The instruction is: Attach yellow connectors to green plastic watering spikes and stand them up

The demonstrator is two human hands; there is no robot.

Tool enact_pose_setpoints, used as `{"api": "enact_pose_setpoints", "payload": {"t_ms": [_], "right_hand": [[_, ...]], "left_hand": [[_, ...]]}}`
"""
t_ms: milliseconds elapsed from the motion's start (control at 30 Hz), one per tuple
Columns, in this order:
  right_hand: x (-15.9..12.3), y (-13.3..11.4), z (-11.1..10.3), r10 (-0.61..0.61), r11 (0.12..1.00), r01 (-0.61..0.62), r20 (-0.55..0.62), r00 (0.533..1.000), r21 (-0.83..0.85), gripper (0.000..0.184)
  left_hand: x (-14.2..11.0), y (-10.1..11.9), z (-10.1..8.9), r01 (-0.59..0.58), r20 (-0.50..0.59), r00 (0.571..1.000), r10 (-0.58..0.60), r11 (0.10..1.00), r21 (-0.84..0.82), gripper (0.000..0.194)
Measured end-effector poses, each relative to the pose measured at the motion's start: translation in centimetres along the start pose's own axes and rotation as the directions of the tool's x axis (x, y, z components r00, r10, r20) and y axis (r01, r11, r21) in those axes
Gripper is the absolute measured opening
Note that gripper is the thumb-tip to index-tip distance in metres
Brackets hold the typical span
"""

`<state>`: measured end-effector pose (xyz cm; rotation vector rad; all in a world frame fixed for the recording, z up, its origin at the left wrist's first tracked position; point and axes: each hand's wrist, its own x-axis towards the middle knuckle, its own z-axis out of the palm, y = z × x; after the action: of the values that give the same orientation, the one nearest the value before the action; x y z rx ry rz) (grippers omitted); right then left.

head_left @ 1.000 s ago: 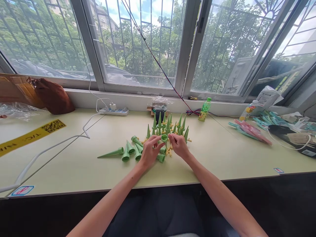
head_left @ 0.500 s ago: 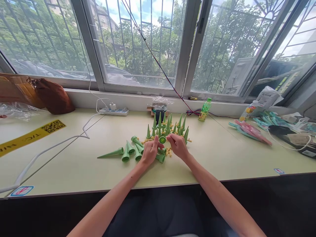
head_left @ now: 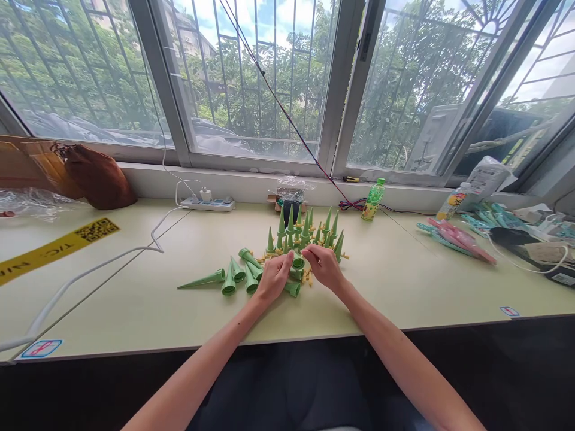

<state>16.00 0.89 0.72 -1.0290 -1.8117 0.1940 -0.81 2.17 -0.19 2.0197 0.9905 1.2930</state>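
Green plastic cone (head_left: 297, 263), open end facing near, is pinched in the left hand (head_left: 273, 276). The right hand (head_left: 324, 264) has its fingertips drawn together just beside it; whether they grip anything, I cannot tell. Upright spikes (head_left: 291, 226) crowd the counter (head_left: 426, 287) beyond, loose cones (head_left: 229, 281) lie left, a bottle (head_left: 372, 200) stands far right.

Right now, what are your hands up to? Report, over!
Left hand holds a green cone, open end showing. Right hand curled close beside it, grip unclear. Loose cones and yellow pieces lie nearby.
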Motion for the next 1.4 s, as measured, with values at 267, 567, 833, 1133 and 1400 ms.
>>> {"api": "enact_pose_setpoints", "payload": {"t_ms": [267,567,833,1133,1400], "right_hand": [[0.0,0.3,0.0,0.019,1.0,-0.019,0.011,1.0,0.021,0.042],[-0.1,0.5,0.3,0.041,0.999,-0.041,0.001,0.999,0.004,0.043],[-0.3,0.9,0.7,0.042,0.999,-0.042,-0.004,0.999,-0.008,0.044],[-0.6,1.2,0.5,0.122,0.992,-0.114,-0.155,0.98,0.055,0.041],[-0.9,1.3,0.7,0.202,0.973,-0.183,-0.135,0.97,0.144,0.042]], "left_hand": [[-0.2,0.4,-0.2,-0.127,0.049,0.991,0.123,0.99,0.068,0.044],[-0.3,0.1,0.0,-0.193,0.041,0.981,0.189,0.975,0.108,0.022],[-0.5,-0.5,0.2,-0.322,0.017,0.946,0.324,0.931,0.17,0.012],[1.4,-0.2,0.5,-0.457,0.128,0.889,0.439,0.865,0.206,0.03],[1.5,-0.4,1.0,-0.505,0.089,0.86,0.503,0.813,0.289,0.03]]}}
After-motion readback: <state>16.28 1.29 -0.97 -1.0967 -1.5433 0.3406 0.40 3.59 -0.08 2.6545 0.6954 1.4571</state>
